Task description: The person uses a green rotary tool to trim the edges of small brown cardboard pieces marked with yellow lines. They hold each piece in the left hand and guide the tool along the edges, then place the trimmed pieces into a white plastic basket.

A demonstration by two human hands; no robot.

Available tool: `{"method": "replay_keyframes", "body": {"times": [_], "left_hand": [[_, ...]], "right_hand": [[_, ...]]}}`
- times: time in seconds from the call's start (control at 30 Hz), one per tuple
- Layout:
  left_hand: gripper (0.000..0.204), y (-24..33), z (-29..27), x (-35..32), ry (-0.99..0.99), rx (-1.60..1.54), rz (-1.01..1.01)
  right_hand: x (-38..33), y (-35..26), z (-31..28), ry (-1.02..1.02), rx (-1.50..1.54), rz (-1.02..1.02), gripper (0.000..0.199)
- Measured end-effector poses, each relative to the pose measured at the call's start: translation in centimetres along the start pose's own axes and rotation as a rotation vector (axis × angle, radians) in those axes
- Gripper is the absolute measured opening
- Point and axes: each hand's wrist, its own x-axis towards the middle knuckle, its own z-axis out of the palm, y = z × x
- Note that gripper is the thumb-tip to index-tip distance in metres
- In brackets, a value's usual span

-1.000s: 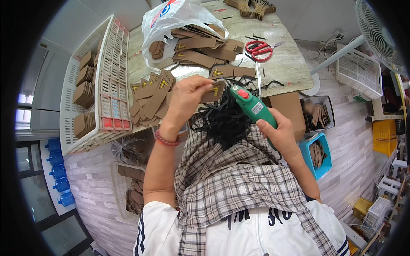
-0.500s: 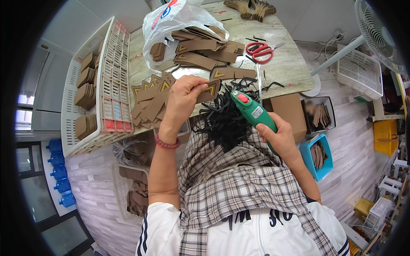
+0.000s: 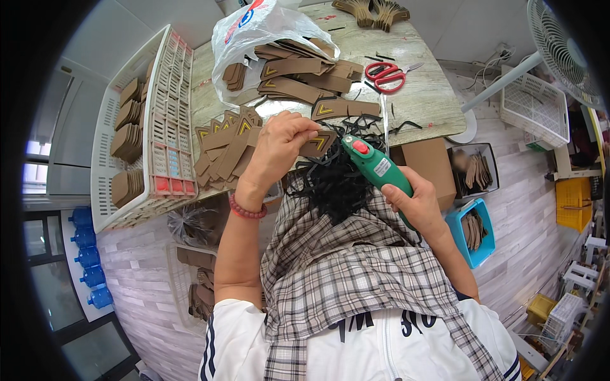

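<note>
My left hand [image 3: 279, 141] pinches a flat brown fabric strip [image 3: 316, 146] with a yellow V mark and a dark edge at its pointed end. Wrapped round the body of a green electric hand tool [image 3: 376, 166] with a red button is my right hand [image 3: 414, 202]. The tool's front end is close to the strip's tip; its working edge cannot be made out. Beneath both lies a tangled heap of black trimmings [image 3: 333, 187] on my plaid apron [image 3: 356, 260]. Similar V-marked strips [image 3: 225, 147] are fanned out left of my left hand.
Stacked brown strips [image 3: 295, 89] lie beside a white plastic bag [image 3: 254, 32] on the table [image 3: 432, 95]. Red-handled scissors [image 3: 386, 79] rest to their right. A white crate [image 3: 171, 120] stands at left. A cardboard box [image 3: 427, 168], a blue bin [image 3: 486, 244] and a fan [image 3: 559, 57] are at right.
My left hand has shifted slightly to the right and down, and the strip's pointed end is now nearer the tool. My right hand and the tool have hardly moved.
</note>
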Motion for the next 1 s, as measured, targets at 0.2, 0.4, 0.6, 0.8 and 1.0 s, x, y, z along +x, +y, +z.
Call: {"method": "replay_keyframes", "body": {"times": [0.2,0.4,0.6,0.8,1.0], "left_hand": [[0.009,-0.6,-0.7,-0.4,0.016,0.013,-0.021],[0.02,-5.1,-2.5,-1.6,0.349,0.652,-0.133],[0.047,-6.4,8.5,2.5,0.358,0.599,-0.432],[0.03,-7.5,12.7,4.0,0.496,0.304,-0.573],[0.014,-8.2,12.5,2.3,0.596,-0.002,-0.3]], "right_hand": [[0.1,-0.3,0.5,0.016,0.019,0.027,0.04],[-0.1,0.7,-0.3,0.077,0.065,0.039,0.038],[0.1,0.8,0.0,0.08,0.047,0.047,0.035],[0.0,0.8,-0.2,0.128,0.066,0.072,0.033],[0.4,1.0,0.0,0.13,0.044,0.076,0.032]]}}
